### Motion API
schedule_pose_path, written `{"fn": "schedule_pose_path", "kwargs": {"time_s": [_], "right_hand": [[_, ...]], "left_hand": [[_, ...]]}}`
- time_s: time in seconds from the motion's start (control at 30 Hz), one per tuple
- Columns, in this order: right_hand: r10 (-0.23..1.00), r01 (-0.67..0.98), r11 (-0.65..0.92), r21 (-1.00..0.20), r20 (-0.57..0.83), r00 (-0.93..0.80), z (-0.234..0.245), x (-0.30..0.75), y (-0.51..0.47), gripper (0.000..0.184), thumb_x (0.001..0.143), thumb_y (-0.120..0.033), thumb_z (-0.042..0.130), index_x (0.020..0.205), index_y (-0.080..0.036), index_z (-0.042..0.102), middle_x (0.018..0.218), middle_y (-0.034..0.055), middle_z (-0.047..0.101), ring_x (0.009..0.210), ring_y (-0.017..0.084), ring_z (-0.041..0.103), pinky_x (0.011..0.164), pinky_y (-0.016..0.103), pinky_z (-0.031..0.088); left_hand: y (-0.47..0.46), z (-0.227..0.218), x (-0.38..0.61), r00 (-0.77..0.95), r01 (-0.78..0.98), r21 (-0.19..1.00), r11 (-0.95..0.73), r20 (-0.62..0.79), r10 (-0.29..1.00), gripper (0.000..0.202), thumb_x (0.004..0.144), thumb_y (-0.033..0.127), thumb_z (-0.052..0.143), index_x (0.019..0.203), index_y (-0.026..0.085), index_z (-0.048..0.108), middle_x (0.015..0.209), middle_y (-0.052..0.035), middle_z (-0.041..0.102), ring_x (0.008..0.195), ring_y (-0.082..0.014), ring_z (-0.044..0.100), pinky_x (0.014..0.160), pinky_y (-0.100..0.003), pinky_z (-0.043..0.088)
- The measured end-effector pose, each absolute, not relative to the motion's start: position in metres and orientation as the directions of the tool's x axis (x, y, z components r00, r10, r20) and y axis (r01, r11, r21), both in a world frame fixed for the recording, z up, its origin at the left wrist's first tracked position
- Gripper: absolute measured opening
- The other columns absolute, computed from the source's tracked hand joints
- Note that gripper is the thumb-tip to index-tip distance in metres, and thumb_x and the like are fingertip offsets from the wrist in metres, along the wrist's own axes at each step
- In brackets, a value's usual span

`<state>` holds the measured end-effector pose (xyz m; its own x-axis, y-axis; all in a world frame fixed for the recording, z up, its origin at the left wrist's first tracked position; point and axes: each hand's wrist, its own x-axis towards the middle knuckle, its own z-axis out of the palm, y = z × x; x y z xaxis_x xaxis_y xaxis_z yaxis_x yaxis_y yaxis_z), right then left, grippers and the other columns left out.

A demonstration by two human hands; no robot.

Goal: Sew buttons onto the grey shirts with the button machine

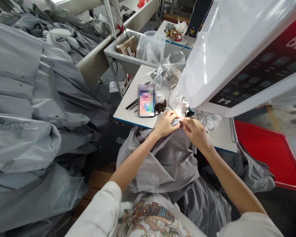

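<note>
Cluttered table (128, 110), left hand (165, 124), right hand (196, 132) pinching half-hidden grey fabric (167, 159)

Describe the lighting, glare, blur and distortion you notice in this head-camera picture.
Head view: strong glare on the plastic-covered white machine; a bright lamp spot beside the left hand and right hand, which pinch the grey fabric; a pixelated patch hides an item on the table; wide-angle distortion tilts the edges.
</note>
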<state>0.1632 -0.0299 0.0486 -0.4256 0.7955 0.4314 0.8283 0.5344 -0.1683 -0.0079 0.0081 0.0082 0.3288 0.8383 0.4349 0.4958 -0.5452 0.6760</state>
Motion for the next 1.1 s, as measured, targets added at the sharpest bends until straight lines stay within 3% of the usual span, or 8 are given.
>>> {"fn": "schedule_pose_path", "kwargs": {"time_s": [0.13, 0.37, 0.63, 0.87, 1.1], "right_hand": [[0.779, 0.808, 0.569, -0.153, 0.416, -0.470, 0.0484, 0.1655, -0.0321, 0.032, 0.093, -0.017, 0.043, 0.117, -0.023, 0.064, 0.113, 0.0080, 0.068, 0.105, 0.022, 0.062, 0.094, 0.037, 0.049], [0.736, 0.780, 0.625, -0.048, 0.371, -0.567, 0.0523, 0.1685, -0.0336, 0.034, 0.094, -0.017, 0.041, 0.121, -0.018, 0.062, 0.117, 0.0115, 0.066, 0.103, 0.024, 0.063, 0.089, 0.040, 0.051], [0.758, 0.798, 0.595, -0.093, 0.394, -0.520, 0.0505, 0.1676, -0.0323, 0.034, 0.093, -0.015, 0.041, 0.121, -0.021, 0.060, 0.113, 0.0097, 0.067, 0.105, 0.024, 0.062, 0.092, 0.040, 0.050], [0.708, 0.777, 0.629, -0.028, 0.433, -0.557, 0.0490, 0.1674, -0.0326, 0.033, 0.093, -0.015, 0.040, 0.119, -0.018, 0.061, 0.114, 0.0106, 0.067, 0.105, 0.023, 0.061, 0.092, 0.038, 0.049], [0.760, 0.806, 0.586, -0.089, 0.407, -0.507, 0.0479, 0.1599, -0.0358, 0.035, 0.093, -0.016, 0.039, 0.120, -0.019, 0.061, 0.114, 0.0119, 0.066, 0.107, 0.024, 0.060, 0.093, 0.041, 0.048]], "left_hand": [[0.0083, 0.0081, -0.0079, 0.335, 0.499, 0.675, -0.543, 0.428, 0.839, 0.018, 0.081, 0.023, 0.063, 0.099, 0.023, 0.063, 0.108, -0.0040, 0.059, 0.106, -0.0192, 0.053, 0.098, -0.033, 0.043], [0.0084, 0.0084, -0.0075, 0.334, 0.496, 0.669, -0.554, 0.442, 0.832, 0.018, 0.082, 0.024, 0.062, 0.099, 0.022, 0.063, 0.107, -0.0040, 0.059, 0.106, -0.0186, 0.053, 0.098, -0.032, 0.042], [0.0079, 0.0096, -0.0083, 0.340, 0.501, 0.671, -0.546, 0.427, 0.838, 0.017, 0.082, 0.025, 0.062, 0.099, 0.022, 0.063, 0.107, -0.0041, 0.059, 0.106, -0.0192, 0.053, 0.097, -0.033, 0.043], [0.0082, 0.0080, -0.0079, 0.329, 0.498, 0.670, -0.551, 0.442, 0.835, 0.017, 0.081, 0.024, 0.063, 0.099, 0.022, 0.064, 0.107, -0.0039, 0.059, 0.105, -0.0188, 0.053, 0.097, -0.032, 0.043], [0.0083, 0.0084, -0.0079, 0.335, 0.510, 0.662, -0.548, 0.434, 0.836, 0.018, 0.082, 0.024, 0.062, 0.099, 0.022, 0.063, 0.108, -0.0044, 0.059, 0.106, -0.0193, 0.053, 0.097, -0.033, 0.043]]}}
